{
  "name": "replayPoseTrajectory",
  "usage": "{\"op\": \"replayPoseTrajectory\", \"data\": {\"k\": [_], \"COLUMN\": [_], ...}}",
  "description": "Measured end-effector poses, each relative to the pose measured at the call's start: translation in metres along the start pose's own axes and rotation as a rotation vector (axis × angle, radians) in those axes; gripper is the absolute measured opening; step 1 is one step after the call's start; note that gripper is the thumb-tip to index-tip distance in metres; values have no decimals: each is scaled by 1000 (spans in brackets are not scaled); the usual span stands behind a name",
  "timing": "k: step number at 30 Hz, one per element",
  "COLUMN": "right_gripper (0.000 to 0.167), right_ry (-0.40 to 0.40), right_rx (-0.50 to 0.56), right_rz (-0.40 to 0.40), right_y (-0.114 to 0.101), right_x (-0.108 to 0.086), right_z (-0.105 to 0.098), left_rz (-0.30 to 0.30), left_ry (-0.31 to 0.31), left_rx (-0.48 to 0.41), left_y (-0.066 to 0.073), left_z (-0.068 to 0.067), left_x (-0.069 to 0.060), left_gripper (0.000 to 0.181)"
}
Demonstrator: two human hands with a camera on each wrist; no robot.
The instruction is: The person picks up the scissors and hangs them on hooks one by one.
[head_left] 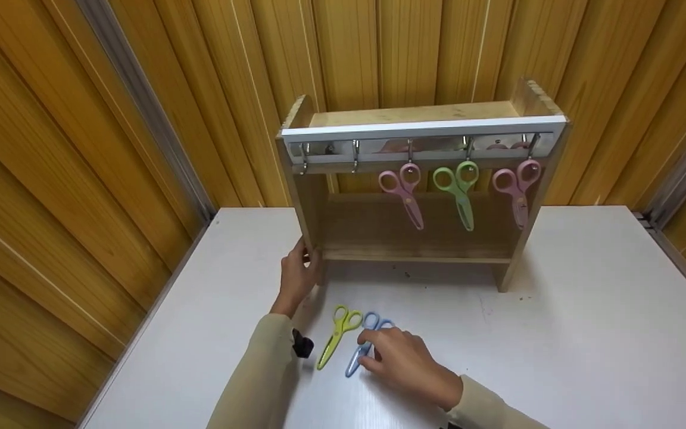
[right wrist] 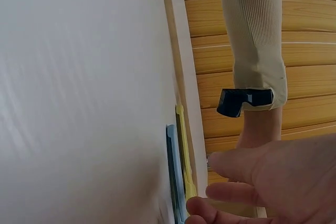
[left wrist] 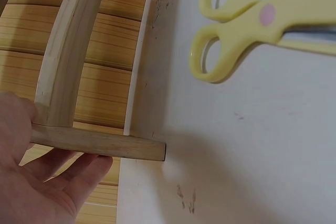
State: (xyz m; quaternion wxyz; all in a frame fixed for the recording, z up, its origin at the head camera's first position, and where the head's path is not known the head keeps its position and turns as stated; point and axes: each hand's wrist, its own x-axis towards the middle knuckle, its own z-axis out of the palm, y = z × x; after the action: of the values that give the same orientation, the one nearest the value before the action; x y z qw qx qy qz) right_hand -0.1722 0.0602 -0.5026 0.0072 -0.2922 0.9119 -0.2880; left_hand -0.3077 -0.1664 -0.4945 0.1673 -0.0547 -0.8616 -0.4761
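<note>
My left hand (head_left: 297, 275) grips the lower left side panel of a wooden rack (head_left: 417, 257); in the left wrist view the fingers (left wrist: 86, 174) lie along one face of that panel (left wrist: 100, 142). Over a pair of blue scissors (head_left: 355, 361) on the table hovers my right hand (head_left: 405, 360), thumb and forefinger apart. Part of the blue handles is hidden behind it. Just to their left lie yellow-green scissors (head_left: 332, 345), points towards me. Pink scissors (head_left: 409, 205), green scissors (head_left: 463, 202) and another pink pair (head_left: 518, 190) hang from the rack's hooks.
At the rack's left end, two metal hooks (head_left: 355, 156) carry nothing. The rack stands towards the back of a white table (head_left: 605, 316). Wood-patterned walls (head_left: 349, 53) rise behind and on both sides.
</note>
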Motion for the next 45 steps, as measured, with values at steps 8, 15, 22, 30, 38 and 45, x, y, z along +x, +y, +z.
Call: {"op": "replayPoseTrajectory", "data": {"k": [8,15,22,30,38,45], "right_gripper": [9,10,10,8,17,17], "right_ry": [-40,-10,61,77,93,78], "right_rx": [-9,-47,-110,-127,-155,-152], "right_rz": [-5,-34,-70,-59,-52,-27], "right_y": [-1,1,1,1,1,1], "right_x": [1,1,0,0,-2,-4], "right_z": [5,12,16,18,19,19], "left_rz": [-3,16,27,19,1,10], "left_ry": [0,8,19,19,15,23], "left_rx": [1,2,7,12,19,13], "left_y": [0,-1,0,1,-1,-1], "left_z": [0,-1,0,0,1,0], "left_x": [-1,-2,-2,0,0,0], "left_gripper": [46,45,43,42,42,42]}}
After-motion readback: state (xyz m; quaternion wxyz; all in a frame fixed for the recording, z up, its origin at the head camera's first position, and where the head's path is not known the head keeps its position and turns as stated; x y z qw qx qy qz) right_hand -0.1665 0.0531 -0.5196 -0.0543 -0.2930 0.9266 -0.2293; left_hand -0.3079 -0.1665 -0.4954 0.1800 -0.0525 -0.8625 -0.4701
